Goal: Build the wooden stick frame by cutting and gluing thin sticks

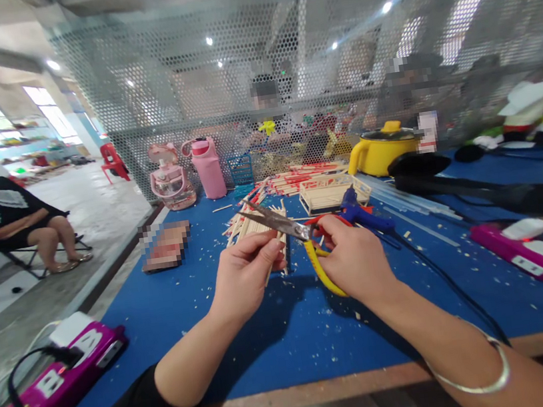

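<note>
Scissors [300,230] with red and yellow handles are in the right hand [352,253], above the blue surface [283,357] and in front of the pile of pale sticks [254,223]. Their long axis runs on a slant: the handles lie to the right and nearer the person, while the blades point left and away, with their tips slightly parted and raised toward the far side. The right grip is closed around the handles. The left hand [243,271] has its thumb and forefinger pinched together just beside the blades; a thin sliver of stick [267,277] shows below the fingers, its lower end pointing down toward the person.

Behind the right hand lies a blue glue gun [372,218], its cord running toward the near right. Beyond the hands are a small wooden tray [333,195], sticks with red parts [301,179], a pink bottle [208,172], a clear pink bottle [172,184] and a yellow pot [383,153]. Clear rods [407,198] lie right of the tray. One purple power strip [66,374] sits at the left, another [534,254] at the right. Pale scraps dot the surface, and a seated person [15,212] is at the far left.
</note>
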Motion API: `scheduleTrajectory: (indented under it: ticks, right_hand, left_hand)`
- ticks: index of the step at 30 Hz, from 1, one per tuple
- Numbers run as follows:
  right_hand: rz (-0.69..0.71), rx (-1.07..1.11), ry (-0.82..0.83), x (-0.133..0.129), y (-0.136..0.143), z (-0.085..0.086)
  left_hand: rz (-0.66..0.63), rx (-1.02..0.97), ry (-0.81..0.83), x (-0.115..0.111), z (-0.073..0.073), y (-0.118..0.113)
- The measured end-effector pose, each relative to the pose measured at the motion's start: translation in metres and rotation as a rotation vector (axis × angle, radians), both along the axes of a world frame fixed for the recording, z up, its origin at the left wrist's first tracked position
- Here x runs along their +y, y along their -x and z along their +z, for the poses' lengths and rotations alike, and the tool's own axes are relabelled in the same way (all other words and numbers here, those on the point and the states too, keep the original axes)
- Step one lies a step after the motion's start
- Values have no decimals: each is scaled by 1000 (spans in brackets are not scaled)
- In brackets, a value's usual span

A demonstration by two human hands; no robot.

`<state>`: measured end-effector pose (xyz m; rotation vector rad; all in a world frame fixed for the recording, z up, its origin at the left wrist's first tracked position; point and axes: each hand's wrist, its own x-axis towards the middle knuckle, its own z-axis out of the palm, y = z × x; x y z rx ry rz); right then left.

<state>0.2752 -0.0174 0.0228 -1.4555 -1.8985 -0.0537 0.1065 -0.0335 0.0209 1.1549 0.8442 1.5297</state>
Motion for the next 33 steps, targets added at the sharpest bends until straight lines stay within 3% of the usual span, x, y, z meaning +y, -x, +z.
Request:
scheduleTrajectory:
  ticks: [6,12,17,22,28,33]
  right_hand:
    - [131,185,149,7,2,-6]
    - [264,114,26,3,3,-3]
    - [223,-10,-158,3,0,-4]
    - [156,-134,-242,1,0,-4]
    - [98,-197,-271,-1,1,-2]
    - [163,-112,-210,-1,0,-1]
  left_hand:
    - [-15,-100,-2,3,-1,0]
    - [-40,41,-53,-1,-3,-2]
    - [36,151,-31,1,-4,1]
    - [108,175,-22,-1,-3,0]
    - [194,180,-59,-6,5,-4]
    - [240,264,-116,-7,4,-2]
